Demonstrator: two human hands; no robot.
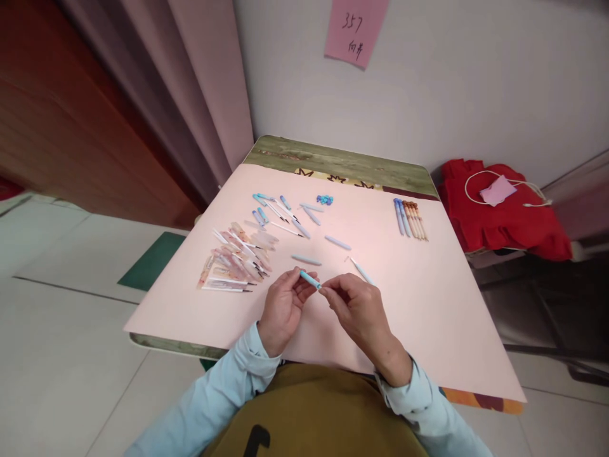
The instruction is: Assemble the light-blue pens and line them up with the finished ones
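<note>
A short light-blue pen barrel [310, 279] is held tilted between my two hands, above the near part of the table. My left hand [284, 308] has its thumb and fingers around the upper-left end, palm turned up. At the lower-right end my right hand [354, 308] pinches with thumb and forefinger; whether a smaller part sits in that pinch is hidden. Just beyond my hands lie a grey-green pen barrel [306, 259] and a lilac one [338, 242]. A white-and-blue pen piece [362, 271] rests behind my right hand.
On the pink-covered table [442, 317], several refills and clear pinkish barrels [238, 257] form a pile at left. Blue barrel parts [260, 216] and small blue pieces [325, 200] lie farther back. Several pens [410, 220] stand in a row at right. Red cloth [504, 216] covers a seat.
</note>
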